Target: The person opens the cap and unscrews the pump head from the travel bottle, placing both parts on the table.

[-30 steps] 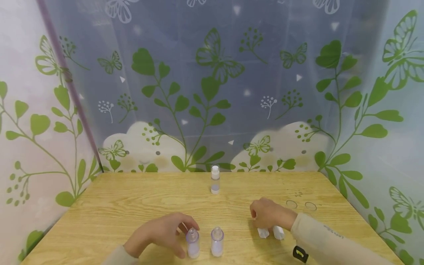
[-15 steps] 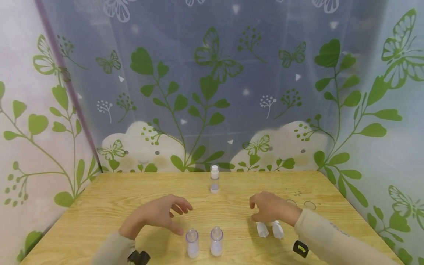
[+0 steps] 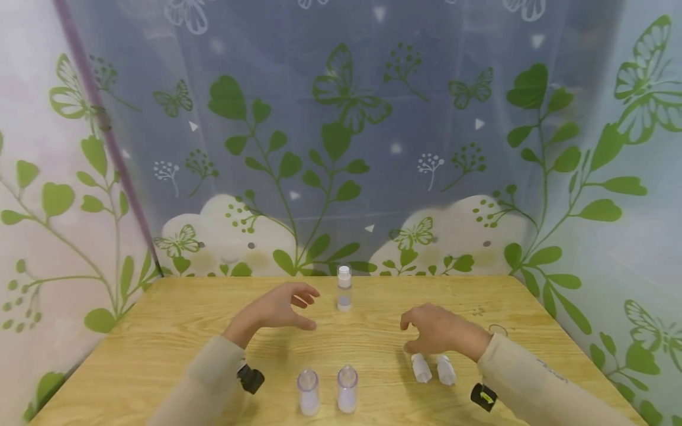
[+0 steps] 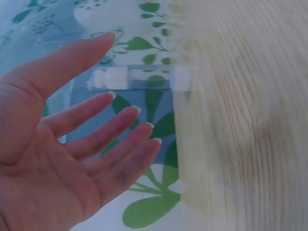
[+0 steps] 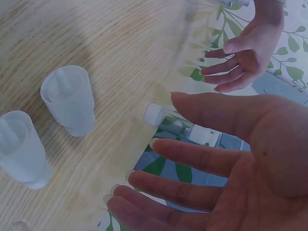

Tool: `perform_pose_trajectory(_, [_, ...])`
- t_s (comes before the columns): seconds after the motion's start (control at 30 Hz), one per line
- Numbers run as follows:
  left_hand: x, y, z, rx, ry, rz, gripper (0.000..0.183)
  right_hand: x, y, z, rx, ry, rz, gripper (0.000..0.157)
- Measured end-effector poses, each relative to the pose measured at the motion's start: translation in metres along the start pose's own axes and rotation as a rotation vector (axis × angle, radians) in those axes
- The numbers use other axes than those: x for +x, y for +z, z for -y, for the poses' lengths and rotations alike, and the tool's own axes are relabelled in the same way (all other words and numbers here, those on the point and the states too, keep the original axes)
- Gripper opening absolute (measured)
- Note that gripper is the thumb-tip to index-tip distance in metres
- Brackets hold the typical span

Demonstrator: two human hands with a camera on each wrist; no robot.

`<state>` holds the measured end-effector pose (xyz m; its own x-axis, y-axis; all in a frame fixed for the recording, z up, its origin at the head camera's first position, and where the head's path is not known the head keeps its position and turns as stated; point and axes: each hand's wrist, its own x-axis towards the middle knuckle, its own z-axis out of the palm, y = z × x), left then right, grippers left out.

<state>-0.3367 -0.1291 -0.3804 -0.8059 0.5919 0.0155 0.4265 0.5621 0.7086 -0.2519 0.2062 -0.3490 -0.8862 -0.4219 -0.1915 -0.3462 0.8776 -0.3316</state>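
Observation:
A capped pump bottle [image 3: 344,294], clear with a white top and base, stands upright at the back of the table. My left hand [image 3: 279,306] is just left of it, fingers spread and apart from it; the left wrist view shows nothing in the palm. My right hand [image 3: 439,331] hovers over the right side, fingers loosely bent and holding nothing. Just below it stand two white pump heads, one on the left [image 3: 421,368] and one on the right [image 3: 446,370]. At the front stand two headless bottles with purplish rims, a left one [image 3: 308,393] and a right one [image 3: 347,390].
Beyond the right wrist a thin ring-shaped outline [image 3: 498,329] shows on the wooden table [image 3: 224,296]; the forearm partly covers that area. A patterned curtain [image 3: 341,177] rises right behind the table's back edge and along both sides.
My left hand has left the front left bottle and moved forward, close to the back bottle. My right hand has risen slightly off the pump heads, its fingers loosening. The bottles stay put.

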Motion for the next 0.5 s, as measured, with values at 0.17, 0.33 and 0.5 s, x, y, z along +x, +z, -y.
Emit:
perform_pose_trajectory(0.17, [0.026,0.003,0.002,0.028,-0.032,-0.013,0.064,0.001,-0.003,0.0,-0.012,-0.017,0.003,0.034])
perform_pose_trajectory(0.33, [0.057,0.01,0.002,0.044,-0.005,-0.005,0.064,0.0,-0.005,0.001,-0.014,-0.006,0.002,0.034])
perform_pose_trajectory(0.5, [0.082,0.022,0.009,0.032,-0.017,-0.016,0.058,0.002,-0.004,0.003,0.006,-0.003,0.021,0.033])
